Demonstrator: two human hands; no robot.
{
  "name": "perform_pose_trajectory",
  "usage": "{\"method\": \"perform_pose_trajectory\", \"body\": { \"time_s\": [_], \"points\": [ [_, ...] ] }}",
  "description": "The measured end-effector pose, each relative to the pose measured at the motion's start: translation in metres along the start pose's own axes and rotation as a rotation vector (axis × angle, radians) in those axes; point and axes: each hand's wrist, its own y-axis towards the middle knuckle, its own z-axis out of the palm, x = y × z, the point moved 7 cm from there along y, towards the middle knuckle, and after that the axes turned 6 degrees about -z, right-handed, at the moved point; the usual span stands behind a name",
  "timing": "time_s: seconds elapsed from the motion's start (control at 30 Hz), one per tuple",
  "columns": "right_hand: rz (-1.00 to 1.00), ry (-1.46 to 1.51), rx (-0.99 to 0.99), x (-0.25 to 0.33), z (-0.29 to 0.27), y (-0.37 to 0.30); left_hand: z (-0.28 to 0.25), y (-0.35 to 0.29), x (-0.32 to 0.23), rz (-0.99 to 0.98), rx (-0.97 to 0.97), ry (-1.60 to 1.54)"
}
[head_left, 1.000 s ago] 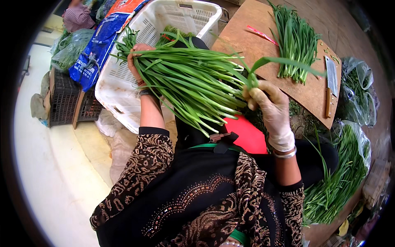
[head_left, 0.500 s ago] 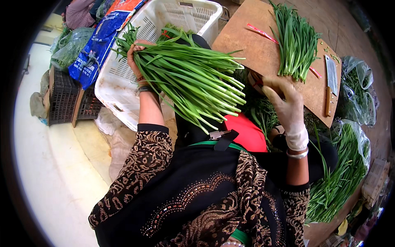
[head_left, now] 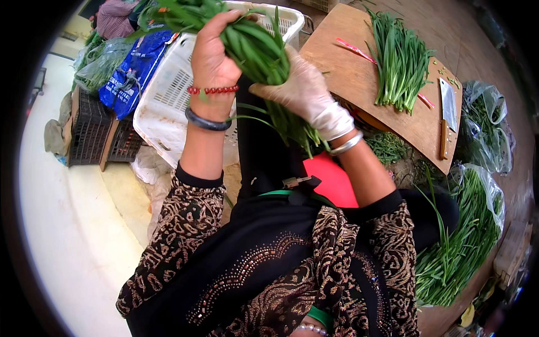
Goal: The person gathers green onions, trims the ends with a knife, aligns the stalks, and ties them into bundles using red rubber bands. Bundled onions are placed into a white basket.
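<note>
A bunch of garlic chives (head_left: 254, 49) is held up between my hands above my lap, its leafy tops at upper left and stalk ends hanging down right. My bare left hand (head_left: 216, 53), with red beads and a dark bangle at the wrist, is closed round the leafy part. My right hand (head_left: 306, 92), in a pale glove, wraps the stalks lower down. On the wooden board (head_left: 345, 56) at right lies another pile of garlic chives (head_left: 400, 64) over a red-and-white strip (head_left: 356, 49). A cleaver (head_left: 448, 104) with a wooden handle rests at the board's right edge.
A white plastic crate (head_left: 147, 121) stands beyond my left arm, with a blue sack (head_left: 126, 84) and dark crates (head_left: 87, 132) farther left. Bags of greens (head_left: 485, 126) and a large heap of chives (head_left: 460, 241) lie at right. A red surface (head_left: 331, 180) shows by my lap.
My right hand has moved left and up from beside the board and closed on the bunch. The bunch has been raised and turned, its stalks now pointing more downward.
</note>
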Motion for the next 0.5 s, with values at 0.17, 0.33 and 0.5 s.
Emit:
{"method": "perform_pose_trajectory", "body": {
  "time_s": [0.17,0.33,0.5],
  "points": [
    [0.029,0.380,0.292,0.014,-0.055,0.002,0.072,0.003,0.009,-0.043,0.222,0.212],
    [0.209,0.736,0.603,0.010,-0.066,-0.003,0.108,0.000,0.007,-0.041,0.269,0.086],
    [0.476,0.720,0.590,-0.010,-0.042,-0.019,-0.025,0.046,-0.002,-0.128,0.138,0.110]
  ]
}}
